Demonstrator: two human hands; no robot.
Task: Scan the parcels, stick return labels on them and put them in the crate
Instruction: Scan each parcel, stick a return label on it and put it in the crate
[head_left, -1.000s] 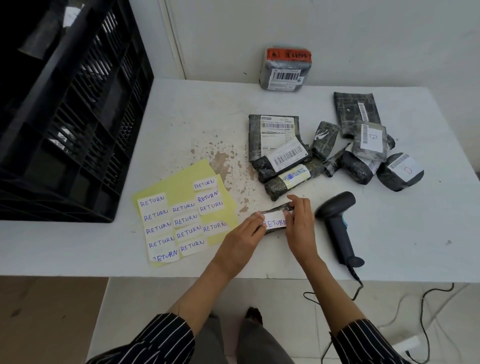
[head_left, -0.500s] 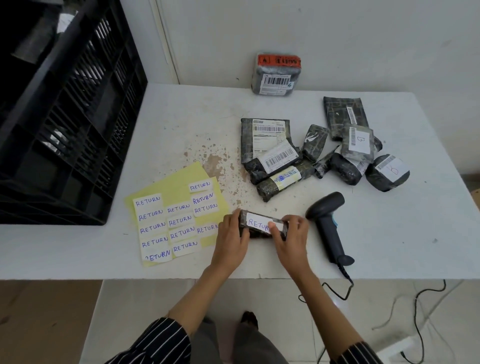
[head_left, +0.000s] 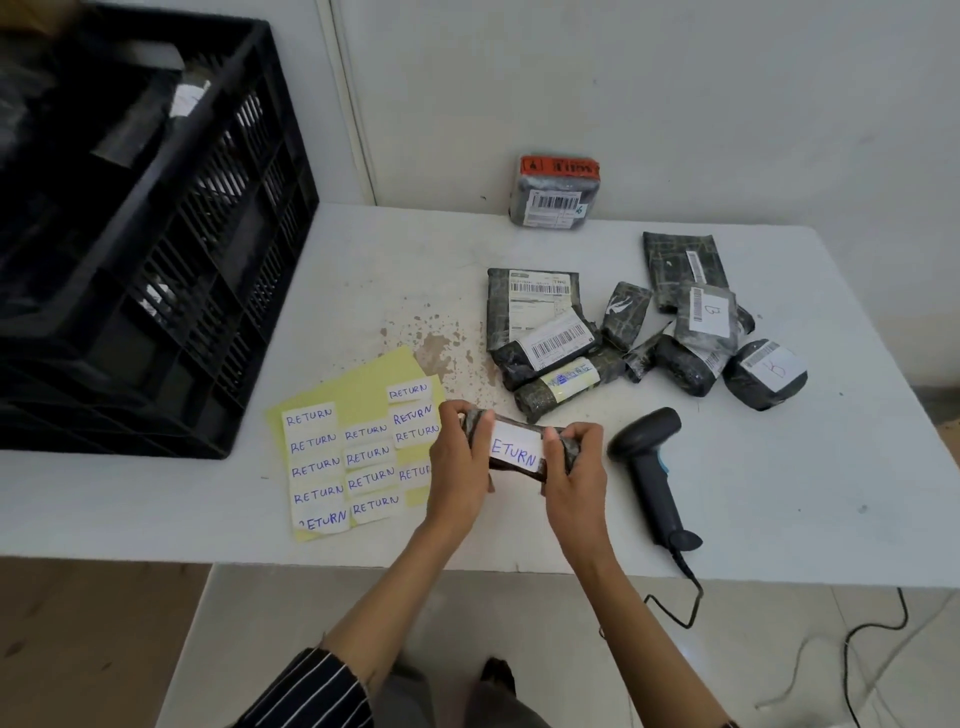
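A small dark wrapped parcel (head_left: 519, 452) with a white RETURN label on its top face is held just above the white table (head_left: 363, 270). My left hand (head_left: 460, 467) grips its left end and my right hand (head_left: 574, 467) grips its right end. Yellow backing sheets with several handwritten RETURN labels (head_left: 345, 457) lie to the left of my hands. The black handheld scanner (head_left: 652, 467) lies on the table to the right. A heap of dark parcels (head_left: 613, 338) sits behind. The black plastic crate (head_left: 156, 249) stands at the left.
One parcel with an orange band (head_left: 556, 192) leans against the back wall. The scanner's cable (head_left: 685, 597) hangs over the table's front edge. A brown stain marks the table behind the label sheets. The floor lies below the front edge.
The parcel has come up off the table between both hands, with the RETURN label stuck flat on top. My hands have shifted to its two ends.
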